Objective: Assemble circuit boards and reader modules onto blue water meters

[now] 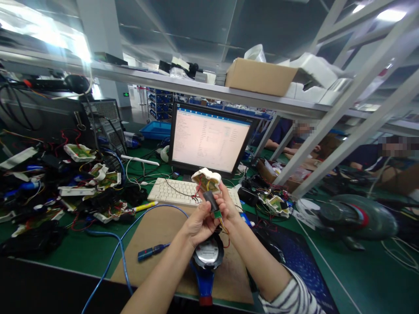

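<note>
Over the brown board, my left hand is closed, its thumb and fingers pinching a dark cylindrical part. A small green connector with coloured wires sits at the lower end of that part. My right hand is closed beside it, its fingers at the edge of a white plastic housing. Inside the housing a circuit board shows, with red and yellow wires. Beneath both hands lies a blue device with a round metallic face and a red end, partly hidden by my wrists.
A keyboard and monitor stand behind my hands. Wired housings pile up at left. A blue cable crosses the brown board. At right are a power tool and metal struts. Two people sit beyond.
</note>
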